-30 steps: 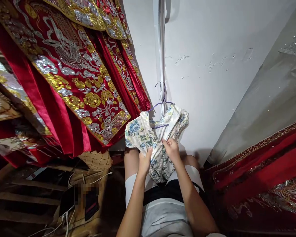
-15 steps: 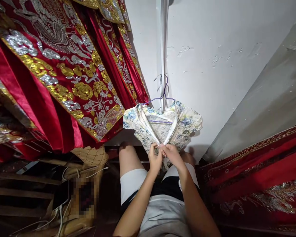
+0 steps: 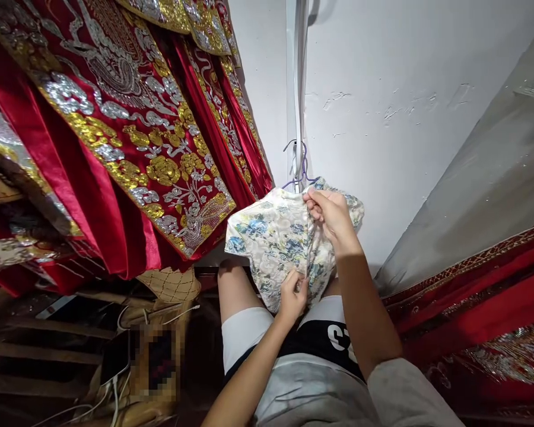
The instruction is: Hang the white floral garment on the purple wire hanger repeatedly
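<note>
A small cream garment with a blue flower print [image 3: 276,237] hangs on a purple wire hanger [image 3: 299,172] in front of me. My right hand [image 3: 331,212] is raised to the collar and pinches the fabric there. My left hand [image 3: 292,296] grips the lower front of the same garment, fingers closed on the cloth. The hanger's hook rests against a white vertical strip [image 3: 297,89] on the wall.
Red robes with gold and silver embroidery [image 3: 129,136] hang close on the left. More red embroidered cloth [image 3: 476,320] lies at the right under a grey sheet [image 3: 485,178]. A woven bag with cables [image 3: 160,332] sits low left. White wall [image 3: 382,118] stands behind.
The garment's front, open half a second ago, is now closed. My right hand has risen from the middle of the front to the collar; my left hand stays low on the fabric.
</note>
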{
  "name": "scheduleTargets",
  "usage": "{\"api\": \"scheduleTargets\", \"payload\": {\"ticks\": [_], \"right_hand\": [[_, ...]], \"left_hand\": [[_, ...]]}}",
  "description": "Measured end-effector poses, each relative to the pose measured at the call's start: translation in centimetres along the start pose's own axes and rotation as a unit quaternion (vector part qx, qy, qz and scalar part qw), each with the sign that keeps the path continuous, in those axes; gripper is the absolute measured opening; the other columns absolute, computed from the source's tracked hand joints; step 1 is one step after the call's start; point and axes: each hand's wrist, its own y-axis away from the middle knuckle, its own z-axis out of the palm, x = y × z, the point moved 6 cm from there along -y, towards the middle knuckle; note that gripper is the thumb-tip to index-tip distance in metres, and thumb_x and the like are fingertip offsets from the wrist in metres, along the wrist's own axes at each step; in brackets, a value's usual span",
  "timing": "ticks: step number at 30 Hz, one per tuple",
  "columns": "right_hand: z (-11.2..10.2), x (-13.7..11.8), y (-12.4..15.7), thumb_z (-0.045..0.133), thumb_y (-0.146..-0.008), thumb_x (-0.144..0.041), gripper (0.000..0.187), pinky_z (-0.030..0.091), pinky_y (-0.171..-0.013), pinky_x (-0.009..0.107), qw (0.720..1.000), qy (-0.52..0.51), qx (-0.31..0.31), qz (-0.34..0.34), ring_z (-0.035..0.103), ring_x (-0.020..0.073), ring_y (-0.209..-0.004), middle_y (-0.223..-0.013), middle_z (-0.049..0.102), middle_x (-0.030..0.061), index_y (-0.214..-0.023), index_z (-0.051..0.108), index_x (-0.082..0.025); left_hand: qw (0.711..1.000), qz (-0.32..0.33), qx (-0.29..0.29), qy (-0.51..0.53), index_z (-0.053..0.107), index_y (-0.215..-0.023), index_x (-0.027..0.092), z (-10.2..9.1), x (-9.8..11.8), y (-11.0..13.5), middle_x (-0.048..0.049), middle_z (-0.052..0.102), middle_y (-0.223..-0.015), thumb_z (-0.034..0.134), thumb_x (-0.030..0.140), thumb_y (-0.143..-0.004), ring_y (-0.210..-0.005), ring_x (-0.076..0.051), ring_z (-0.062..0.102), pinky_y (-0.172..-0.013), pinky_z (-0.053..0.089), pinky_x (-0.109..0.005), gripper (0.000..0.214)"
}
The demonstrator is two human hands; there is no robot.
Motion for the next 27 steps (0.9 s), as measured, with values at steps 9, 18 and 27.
{"api": "scheduleTargets", "payload": {"ticks": [9, 18, 27], "right_hand": [[0.5, 1.5, 4.3, 0.074, -0.081, -0.045, 0.029, 0.032, -0.043, 0.021, 1.0, 0.01, 0.013, -0.024, 0.041, 0.0063, -0.045, -0.055, 0.052, -0.0048, -0.072, 0.067, -0.018], [0.2, 3.3, 3.8, 0.065, -0.082, -0.043, 0.026, 0.032, -0.047, 0.024, 0.993, 0.109, 0.021, -0.045, 0.041, 0.0104, -0.05, -0.055, 0.051, -0.0038, -0.068, 0.06, -0.021], [-3.2, 12.3, 8.0, 0.06, -0.071, -0.034, 0.02, 0.028, -0.048, 0.025, 0.98, 0.133, -0.032, 0.146, 0.04, 0.0114, -0.05, -0.049, 0.05, -0.0027, -0.056, 0.06, -0.02]], "left_hand": [[0.987, 0.1, 0.122, 0.026, 0.059, -0.128, 0.021, -6.3, 8.0, -10.2, -0.0034, 0.064, -0.091, 0.054, 0.035, -0.103, -0.08, -0.016, 0.062, -0.075, 0.05, -0.029, 0.029], [0.946, 0.286, 0.02, -0.152, 0.06, -0.09, 0.019, -6.8, 15.7, -16.9, -0.0033, 0.065, -0.086, 0.052, 0.029, -0.104, -0.082, -0.017, 0.06, -0.078, 0.046, -0.031, 0.019], [0.958, -0.008, 0.272, 0.094, 0.047, -0.073, 0.022, -18.2, 4.4, -16.5, 0.0012, 0.049, -0.068, 0.048, 0.05, -0.104, -0.067, -0.014, 0.051, -0.067, 0.046, -0.029, 0.041]]}}
